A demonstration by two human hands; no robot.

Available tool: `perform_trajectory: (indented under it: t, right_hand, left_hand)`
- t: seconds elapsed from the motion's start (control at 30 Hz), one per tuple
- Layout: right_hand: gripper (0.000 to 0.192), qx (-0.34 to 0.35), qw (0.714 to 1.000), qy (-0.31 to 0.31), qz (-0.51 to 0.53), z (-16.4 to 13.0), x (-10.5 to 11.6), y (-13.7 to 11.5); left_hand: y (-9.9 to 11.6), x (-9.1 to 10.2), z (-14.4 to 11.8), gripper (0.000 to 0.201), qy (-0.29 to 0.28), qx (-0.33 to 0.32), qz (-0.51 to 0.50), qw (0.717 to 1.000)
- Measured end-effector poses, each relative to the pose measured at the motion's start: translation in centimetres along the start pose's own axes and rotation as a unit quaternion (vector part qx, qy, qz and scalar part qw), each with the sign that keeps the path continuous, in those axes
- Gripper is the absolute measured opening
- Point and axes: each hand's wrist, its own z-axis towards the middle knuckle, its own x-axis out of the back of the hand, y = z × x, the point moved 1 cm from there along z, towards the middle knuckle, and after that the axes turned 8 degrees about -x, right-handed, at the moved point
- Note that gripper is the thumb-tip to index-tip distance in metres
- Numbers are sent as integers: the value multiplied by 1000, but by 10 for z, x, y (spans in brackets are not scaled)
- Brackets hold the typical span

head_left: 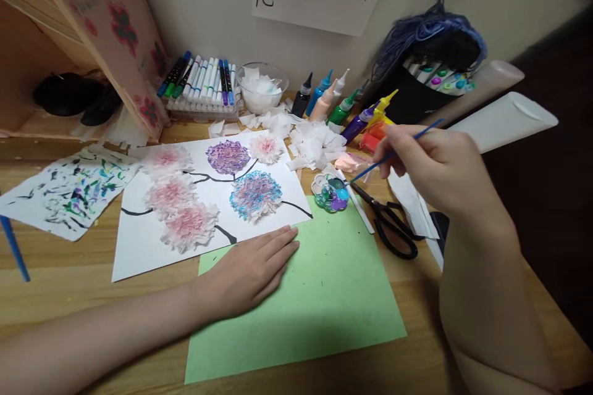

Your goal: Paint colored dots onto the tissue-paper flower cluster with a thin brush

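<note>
the right hand [435,166] pinched a thin blue paintbrush [393,153] between its fingers; the brush tip pointed down at a small flower-shaped paint palette [330,192] with blue, green and purple paint in it; the tip was right at the palette's edge; the left hand [250,271] lay flat with its fingers spread out a little and held nothing; it pressed on a green sheet of paper [324,296], right where that sheet met a white sheet [139,247]; the white sheet had fluffy tissue flowers stuck on it; three were pink [189,225], one was purple [228,156], one was blue and pink [256,194], and black stems ran between them; black scissors [389,225] lay just beside the palette on the wooden table [69,284]; behind the palette stood paint bottles [324,102] in many colours; white tissue scraps [310,145] were piled near them; a glass bowl [262,86] held more tissue; a row of markers [204,80] sat by the wall; far left lay a paper with paint smears [69,188].
</note>
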Motion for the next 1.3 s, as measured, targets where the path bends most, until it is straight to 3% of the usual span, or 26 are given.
perform_trajectory:
  t: [0.1,0.17,0.3,0.4,1.3]
  right_hand:
    - [39,23,985,17,169,-15,-12,-16]
    - [36,60,976,-3,212,-26,-24,-25]
    - [30,136,972,-91,169,-39,-48,-33]
    - [27,185,965,-124,141,-41,-58,-31]
    - [27,198,963,-127,131,-43,-67,-34]
  left_hand:
    - [1,0,0,37,-6,1,-10,1000]
    - [1,0,0,37,-9,2,-16,1000]
    - [1,0,1,37,-7,7,-27,1000]
    - [1,0,2,38,-4,7,-35,999]
    - [1,-4,3,37,12,5,-42,999]
